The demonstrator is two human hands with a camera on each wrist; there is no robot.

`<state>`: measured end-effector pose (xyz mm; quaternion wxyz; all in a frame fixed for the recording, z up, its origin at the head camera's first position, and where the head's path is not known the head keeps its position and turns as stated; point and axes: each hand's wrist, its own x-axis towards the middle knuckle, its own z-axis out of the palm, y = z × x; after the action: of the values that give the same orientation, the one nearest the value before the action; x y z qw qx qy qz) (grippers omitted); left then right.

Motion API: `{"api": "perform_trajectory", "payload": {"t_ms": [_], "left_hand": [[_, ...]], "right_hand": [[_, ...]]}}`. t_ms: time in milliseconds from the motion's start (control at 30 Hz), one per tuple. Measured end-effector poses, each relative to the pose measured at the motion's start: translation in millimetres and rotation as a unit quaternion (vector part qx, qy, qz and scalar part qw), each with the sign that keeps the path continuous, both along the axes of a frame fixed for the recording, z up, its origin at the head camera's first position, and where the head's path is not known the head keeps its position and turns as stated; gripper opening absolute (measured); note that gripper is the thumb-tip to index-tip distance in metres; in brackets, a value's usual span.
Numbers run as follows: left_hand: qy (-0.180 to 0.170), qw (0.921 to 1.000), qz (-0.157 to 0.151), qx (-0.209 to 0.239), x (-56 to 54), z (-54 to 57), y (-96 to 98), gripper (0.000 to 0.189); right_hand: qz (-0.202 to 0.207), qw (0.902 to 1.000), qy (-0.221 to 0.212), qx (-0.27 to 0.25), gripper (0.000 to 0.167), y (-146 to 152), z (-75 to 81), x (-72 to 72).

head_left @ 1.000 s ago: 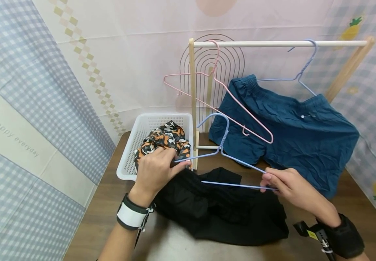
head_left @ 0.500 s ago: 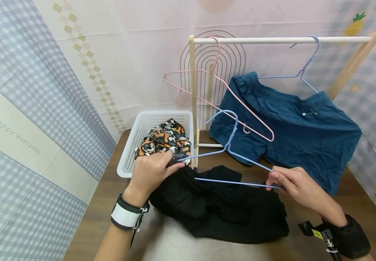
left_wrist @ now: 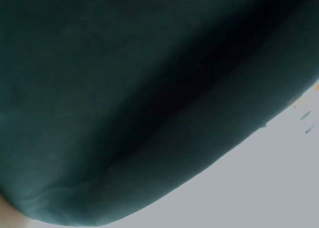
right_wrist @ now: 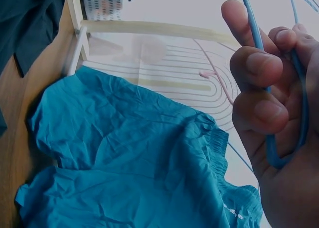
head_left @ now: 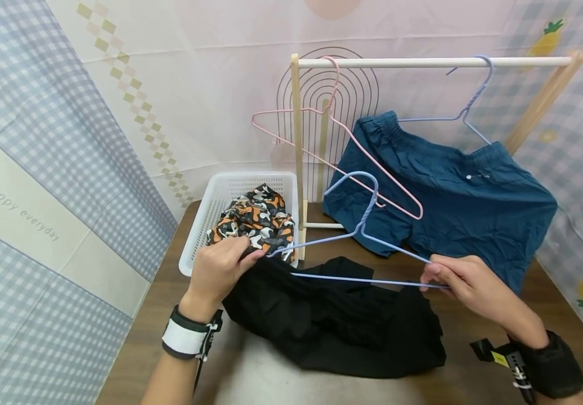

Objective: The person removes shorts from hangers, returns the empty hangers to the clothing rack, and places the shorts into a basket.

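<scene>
My left hand [head_left: 219,269] grips the waistband edge of a black garment [head_left: 317,326], and the left end of a blue hanger [head_left: 317,242] runs into the cloth beside the thumb. The hanger's right end is in my right hand [head_left: 469,281], whose curled fingers hold both wires in the right wrist view, near the bent blue hanger end [right_wrist: 271,150]. The hanger's hook points up and left. Black cloth fills most of the left wrist view, so the left fingertips are hidden there.
A wooden rack [head_left: 423,63] stands behind, bearing a bare pink hanger [head_left: 367,154] and blue shorts [head_left: 453,185] on another blue hanger. At its left, a white basket [head_left: 197,225] contains a camouflage-patterned garment [head_left: 256,216]. Wooden tabletop [head_left: 155,292] shows around these.
My left hand has shifted left and slightly down, pulling the black waistband with it. The hanger in my right hand has moved rightward, its hook now farther from the rack's post.
</scene>
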<state>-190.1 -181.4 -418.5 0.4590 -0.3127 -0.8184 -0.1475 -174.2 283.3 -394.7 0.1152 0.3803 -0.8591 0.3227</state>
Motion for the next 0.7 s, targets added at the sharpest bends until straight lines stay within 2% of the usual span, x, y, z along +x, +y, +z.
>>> {"api": "perform_trajectory", "payload": {"t_ms": [200,567,700], "left_hand": [[0.014,0.9998,0.003,0.016,-1.0,-3.8,-2.4,0.056],[-0.018,0.9973,0.015,0.070,3.7,-12.7,-9.0,0.056],[-0.012,0.9948,0.026,0.098,3.4,-14.3,-12.3,0.055]], "right_hand": [[0.015,0.9998,0.010,0.000,0.042,3.9,1.8,0.5],[0.018,0.9998,0.009,0.000,0.038,1.8,-0.1,-0.6],[0.002,1.0000,0.008,0.000,0.039,4.4,0.0,0.9]]}}
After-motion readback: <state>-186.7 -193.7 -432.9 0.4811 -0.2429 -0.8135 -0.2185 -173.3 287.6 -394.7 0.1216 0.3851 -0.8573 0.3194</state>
